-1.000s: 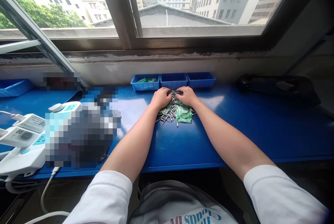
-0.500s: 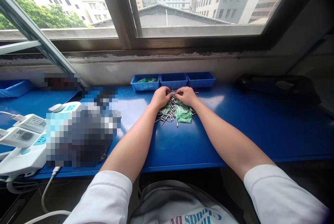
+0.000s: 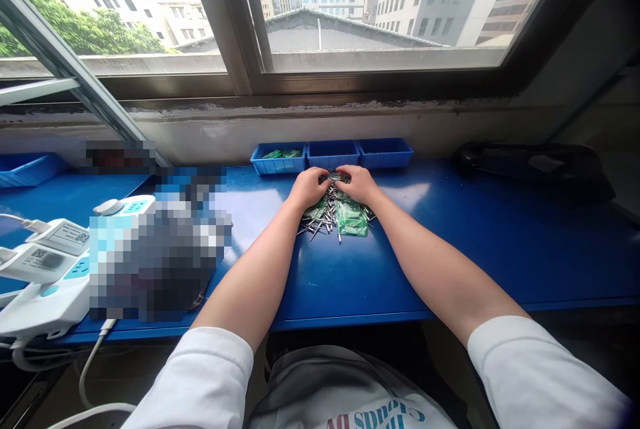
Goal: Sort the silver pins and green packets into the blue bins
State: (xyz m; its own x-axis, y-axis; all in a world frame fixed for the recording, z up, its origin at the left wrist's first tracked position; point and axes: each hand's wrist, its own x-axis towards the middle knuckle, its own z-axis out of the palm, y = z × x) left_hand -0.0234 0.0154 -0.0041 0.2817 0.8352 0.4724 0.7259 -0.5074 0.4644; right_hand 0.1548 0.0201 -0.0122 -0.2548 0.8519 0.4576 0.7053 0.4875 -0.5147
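On the blue tabletop lies a heap of small metal rods [image 3: 329,214], mixed with green plastic packets [image 3: 352,217]. My left hand [image 3: 309,188] curls over the far left side of this heap, thumb pointing inward. Opposite it, my right hand [image 3: 358,184] bends its fingers round the far right side. The two thumbs are close together but apart, with metal pieces showing between them. Both hands look closed round something small at the back of the heap, too small and partly hidden to name.
Behind the heap stand three joined blue bins [image 3: 334,149]; the left one holds green packets. A white power strip [image 3: 55,289] with plugs and cables is at the left, beside a blurred-out item [image 3: 155,262]. A black bag-like object [image 3: 535,166] lies far right.
My fingers have shifted slightly, opening a wider gap between fingers and thumbs. A rod end that stuck out beyond my right hand no longer shows. The front of the heap looks unchanged.
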